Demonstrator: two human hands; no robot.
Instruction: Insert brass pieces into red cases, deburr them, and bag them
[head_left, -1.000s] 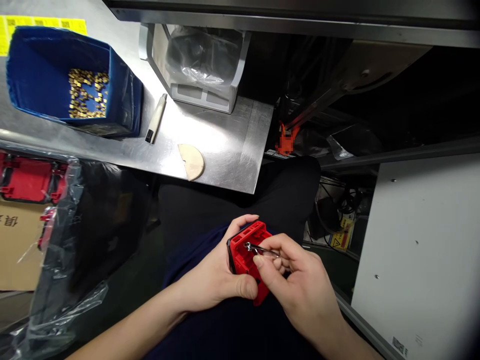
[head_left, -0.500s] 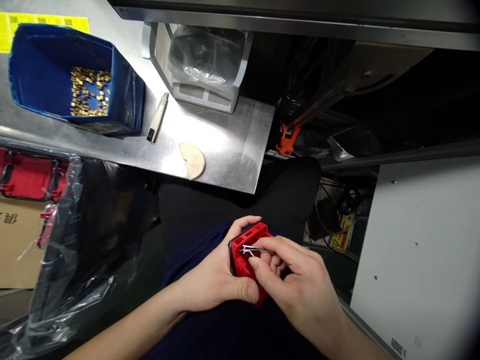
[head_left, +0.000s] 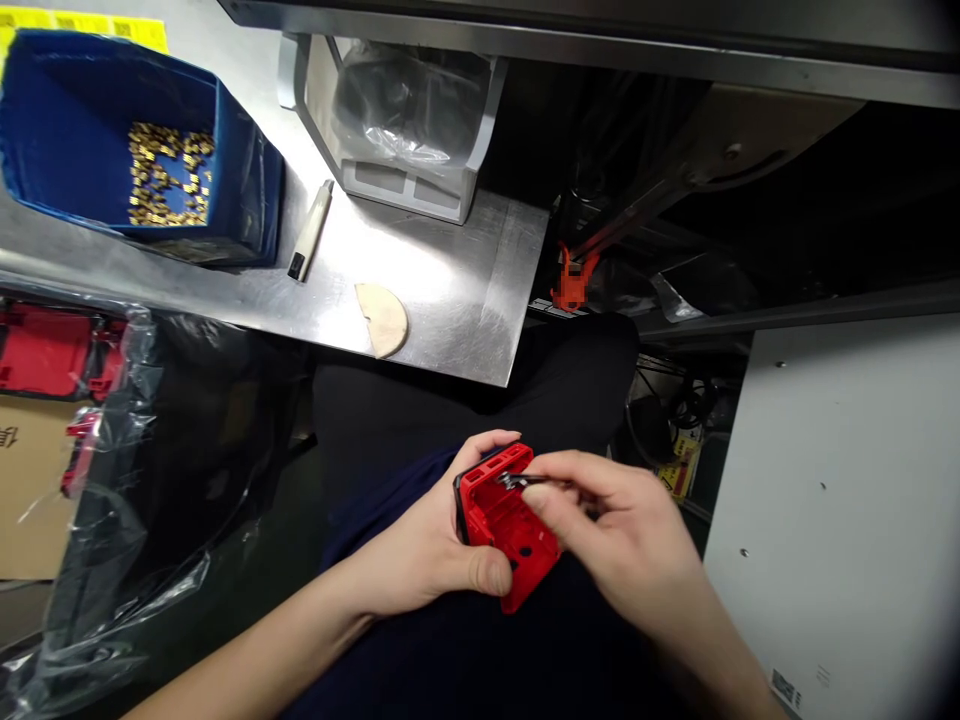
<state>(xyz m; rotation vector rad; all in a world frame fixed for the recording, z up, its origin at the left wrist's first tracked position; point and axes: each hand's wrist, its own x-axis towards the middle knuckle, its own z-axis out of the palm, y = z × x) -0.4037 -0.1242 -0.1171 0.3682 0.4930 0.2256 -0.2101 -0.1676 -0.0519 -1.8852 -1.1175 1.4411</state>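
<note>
The right hand has shifted its metal tool up to the red housing's top edge. Over the lap, below the steel table, the left hand clasps that housing; brace it firmly, keeping the pinched tool level.

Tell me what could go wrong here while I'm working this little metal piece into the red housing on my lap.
The small metal part is pinched only at the right hand fingertips over your lap, so it might slip and drop into the dark clutter below. The red plastic housing rests in the left hand alone, unsupported by the steel table, so it may twist as you press.
</note>
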